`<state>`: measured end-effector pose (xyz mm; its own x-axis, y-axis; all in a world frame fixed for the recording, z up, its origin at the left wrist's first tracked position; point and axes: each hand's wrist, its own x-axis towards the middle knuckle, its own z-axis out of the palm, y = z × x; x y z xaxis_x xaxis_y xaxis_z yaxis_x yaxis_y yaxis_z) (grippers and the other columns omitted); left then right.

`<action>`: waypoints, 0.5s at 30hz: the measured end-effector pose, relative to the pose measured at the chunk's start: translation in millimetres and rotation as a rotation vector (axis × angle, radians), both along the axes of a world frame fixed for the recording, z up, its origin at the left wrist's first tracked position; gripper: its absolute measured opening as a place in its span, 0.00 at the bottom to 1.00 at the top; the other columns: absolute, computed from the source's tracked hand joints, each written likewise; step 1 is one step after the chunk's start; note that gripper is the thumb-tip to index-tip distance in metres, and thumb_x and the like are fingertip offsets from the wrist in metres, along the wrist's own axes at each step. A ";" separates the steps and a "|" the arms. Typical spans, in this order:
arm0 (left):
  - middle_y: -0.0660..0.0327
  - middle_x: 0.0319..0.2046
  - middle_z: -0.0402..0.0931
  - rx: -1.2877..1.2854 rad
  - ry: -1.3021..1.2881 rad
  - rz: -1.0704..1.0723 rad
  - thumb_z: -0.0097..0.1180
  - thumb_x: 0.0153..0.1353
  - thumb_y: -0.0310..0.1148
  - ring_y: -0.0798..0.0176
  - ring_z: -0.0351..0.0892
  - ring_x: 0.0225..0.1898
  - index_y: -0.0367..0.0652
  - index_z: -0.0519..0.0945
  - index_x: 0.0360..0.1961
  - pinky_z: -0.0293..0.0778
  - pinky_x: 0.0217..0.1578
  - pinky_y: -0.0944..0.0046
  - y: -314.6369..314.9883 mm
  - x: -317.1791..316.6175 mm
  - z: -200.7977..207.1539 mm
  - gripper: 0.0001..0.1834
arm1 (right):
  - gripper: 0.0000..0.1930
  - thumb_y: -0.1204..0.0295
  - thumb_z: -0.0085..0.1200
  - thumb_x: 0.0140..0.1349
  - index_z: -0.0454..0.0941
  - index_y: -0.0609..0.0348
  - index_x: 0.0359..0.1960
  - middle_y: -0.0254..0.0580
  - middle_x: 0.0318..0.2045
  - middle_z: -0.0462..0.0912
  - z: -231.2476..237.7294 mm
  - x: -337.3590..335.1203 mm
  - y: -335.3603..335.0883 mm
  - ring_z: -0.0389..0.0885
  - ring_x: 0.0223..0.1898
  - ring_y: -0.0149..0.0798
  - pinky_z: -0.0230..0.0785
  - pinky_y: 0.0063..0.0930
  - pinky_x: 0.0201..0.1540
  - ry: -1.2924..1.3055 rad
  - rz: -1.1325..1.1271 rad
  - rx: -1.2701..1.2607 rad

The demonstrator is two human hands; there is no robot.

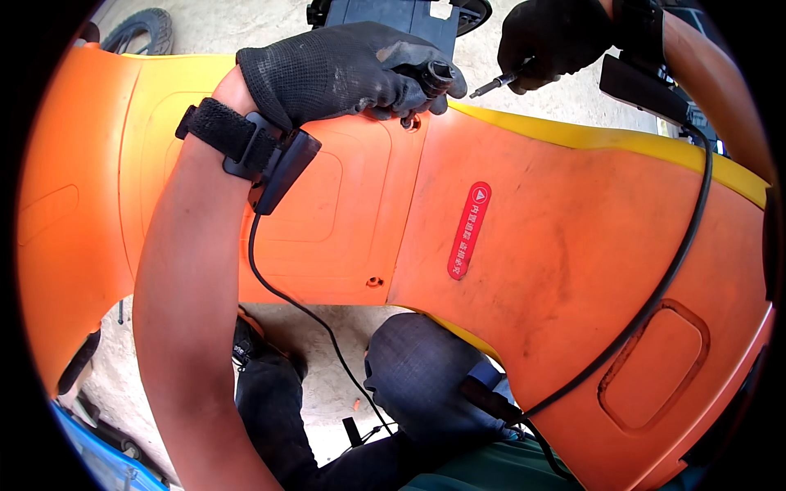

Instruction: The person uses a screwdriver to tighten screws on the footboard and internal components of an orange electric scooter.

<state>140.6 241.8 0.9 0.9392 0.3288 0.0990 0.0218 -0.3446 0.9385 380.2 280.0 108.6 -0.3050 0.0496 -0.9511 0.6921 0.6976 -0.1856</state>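
My left hand, in a black knit glove, rests over the far edge of an orange plastic body panel. Its fingers curl round a black cylindrical piece with a hollow round end. Just below those fingertips is a recessed screw hole in the panel. Off to the right, beyond the panel's yellow edge, my right hand is closed on a slim metal driver bit. The bit's tip points left, toward my left hand, and does not touch the panel. The glove hides its other end.
A second screw hole lies near the panel's near edge, and a red warning label is stuck on it. Black cables run from both wrists across the panel. My knee is close below. A tyre stands at the far left.
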 end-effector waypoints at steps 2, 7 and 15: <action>0.55 0.43 0.80 -0.001 0.003 -0.011 0.51 0.61 0.24 0.65 0.76 0.39 0.34 0.76 0.57 0.74 0.43 0.65 1.2 0.2 0.2 0.21 | 0.15 0.61 0.53 0.69 0.81 0.62 0.35 0.51 0.26 0.82 0.0 -1.4 -0.7 0.77 0.27 0.47 0.69 0.42 0.36 -0.015 -0.002 -0.009; 0.56 0.42 0.81 -0.155 -0.007 -0.076 0.49 0.62 0.25 0.66 0.77 0.38 0.35 0.76 0.58 0.74 0.44 0.65 -3.2 6.7 4.1 0.22 | 0.16 0.61 0.52 0.69 0.81 0.63 0.35 0.51 0.26 0.82 3.5 -2.8 -2.9 0.76 0.27 0.47 0.69 0.42 0.36 -0.049 -0.017 -0.023; 0.56 0.45 0.80 -0.448 -0.118 -0.066 0.46 0.60 0.24 0.66 0.77 0.40 0.35 0.74 0.62 0.73 0.46 0.67 -6.0 -0.7 -13.7 0.26 | 0.16 0.61 0.52 0.69 0.81 0.63 0.35 0.51 0.25 0.82 0.1 -10.6 -1.0 0.76 0.27 0.46 0.69 0.41 0.36 -0.053 -0.018 -0.058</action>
<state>139.9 235.9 -12.8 0.9503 0.3038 0.0684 -0.1025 0.0977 0.9899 369.7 279.0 108.7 -0.2539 -0.0012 -0.9672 0.7141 0.6743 -0.1882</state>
